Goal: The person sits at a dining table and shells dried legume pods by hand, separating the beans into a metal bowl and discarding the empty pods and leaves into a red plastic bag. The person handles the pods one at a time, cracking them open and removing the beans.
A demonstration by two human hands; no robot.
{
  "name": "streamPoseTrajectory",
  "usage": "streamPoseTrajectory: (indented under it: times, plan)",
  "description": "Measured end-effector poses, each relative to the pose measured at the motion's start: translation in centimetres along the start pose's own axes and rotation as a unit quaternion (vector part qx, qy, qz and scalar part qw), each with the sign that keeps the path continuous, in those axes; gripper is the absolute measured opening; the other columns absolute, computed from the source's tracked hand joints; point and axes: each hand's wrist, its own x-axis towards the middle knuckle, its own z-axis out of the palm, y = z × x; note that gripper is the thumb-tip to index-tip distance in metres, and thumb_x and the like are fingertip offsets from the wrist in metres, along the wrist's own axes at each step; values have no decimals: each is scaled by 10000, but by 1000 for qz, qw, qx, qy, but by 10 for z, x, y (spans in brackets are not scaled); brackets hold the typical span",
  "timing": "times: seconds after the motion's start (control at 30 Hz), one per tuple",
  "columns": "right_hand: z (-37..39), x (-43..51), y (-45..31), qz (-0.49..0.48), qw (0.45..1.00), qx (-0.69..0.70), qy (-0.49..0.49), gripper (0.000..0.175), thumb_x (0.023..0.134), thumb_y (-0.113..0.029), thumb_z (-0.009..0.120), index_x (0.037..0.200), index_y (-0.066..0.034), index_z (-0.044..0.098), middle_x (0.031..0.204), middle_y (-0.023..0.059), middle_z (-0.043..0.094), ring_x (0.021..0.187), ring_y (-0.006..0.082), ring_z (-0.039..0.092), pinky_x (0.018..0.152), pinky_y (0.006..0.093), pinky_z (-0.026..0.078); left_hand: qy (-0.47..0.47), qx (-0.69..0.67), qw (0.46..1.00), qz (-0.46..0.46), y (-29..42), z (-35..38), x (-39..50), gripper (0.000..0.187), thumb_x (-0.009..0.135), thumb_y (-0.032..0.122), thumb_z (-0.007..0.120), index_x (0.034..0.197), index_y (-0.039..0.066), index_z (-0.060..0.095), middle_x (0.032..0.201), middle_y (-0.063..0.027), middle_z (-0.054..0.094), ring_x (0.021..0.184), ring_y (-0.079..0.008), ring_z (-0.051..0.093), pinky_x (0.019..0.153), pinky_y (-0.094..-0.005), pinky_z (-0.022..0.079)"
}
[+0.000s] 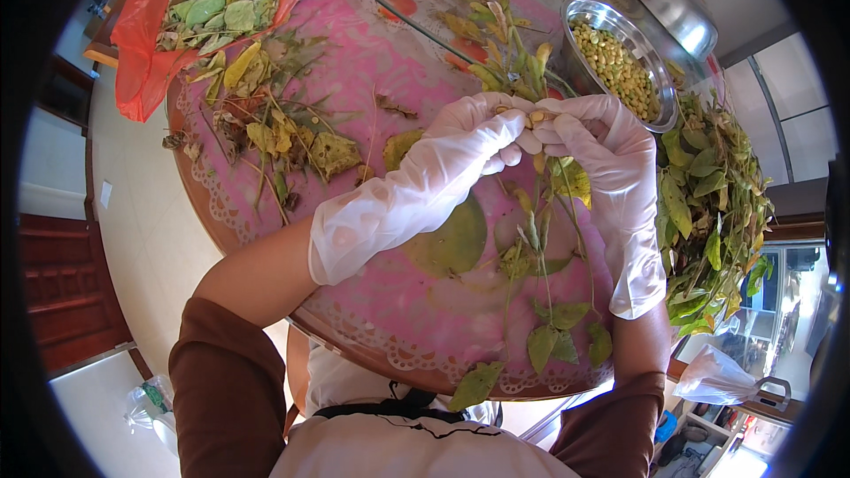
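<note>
My left hand (475, 129) and my right hand (601, 136), both in thin white gloves, meet above the table. Between their fingertips they pinch a small yellowish bean pod (539, 117), which looks split; the fingers partly hide it. Just beyond my right hand, a stainless steel bowl (667, 96) holds many shelled yellow-green beans (614, 70). Below the hands lie bean stalks with green leaves (544, 342) and a few pods (533, 232). Another leafy stalk with pods (514, 73) lies behind the fingers.
A red plastic bag (143, 73) of picked leaves (222, 10) sits far left. Withered leaves and stems (285, 139) litter the pink patterned tablecloth (398, 325). At right is a large heap of leafy bean plants (710, 212). A shiny metal lid (664, 3) lies behind the bowl.
</note>
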Motion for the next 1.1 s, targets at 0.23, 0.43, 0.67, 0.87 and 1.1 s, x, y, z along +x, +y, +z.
streamPoseTrajectory:
  times: [0.23, 0.43, 0.67, 0.87, 1.1]
  plan:
    - [-4, 0, 0, 13, 999, 30, 17, 95, 888, -11, 565, 952, 55, 590, 895, 144, 671, 780, 148, 651, 685, 252, 537, -92, -114, 989, 6, -1, -11, 7, 227, 948, 183, 518, 1089, 13, 571, 917, -62, 636, 714, -74, 518, 570, -182, 382]
    - [0, -4, -3, -12, 998, 30, -49, 91, 883, 22, 541, 952, 60, 587, 932, 151, 664, 789, 171, 658, 689, 263, 527, -12, -75, 997, -16, 1, -3, 3, 228, 904, 162, 598, 1068, 6, 572, 892, -74, 621, 695, -81, 495, 549, -173, 362]
    - [5, -5, 0, -22, 999, -3, -39, 102, 877, 39, 543, 966, 58, 588, 909, 129, 659, 797, 141, 640, 701, 252, 517, 9, -85, 996, -15, 1, -1, 2, 175, 884, 99, 595, 1034, 13, 571, 919, -104, 610, 727, -105, 525, 543, -173, 368]
    - [9, -8, 1, -71, 994, -85, -16, 98, 875, 32, 558, 965, 49, 592, 890, 107, 662, 779, 97, 615, 709, 222, 503, -56, -114, 992, -13, 0, -11, 5, 225, 867, 60, 534, 1077, -17, 567, 930, -114, 614, 691, -100, 501, 539, -179, 357]
    - [8, -9, 1, -46, 998, -31, -12, 81, 874, 39, 551, 945, 36, 591, 890, 105, 669, 792, 91, 618, 707, 215, 502, -80, -98, 992, 3, -7, -13, 9, 261, 895, 102, 534, 1125, -21, 553, 903, -60, 583, 692, -86, 460, 549, -180, 342]
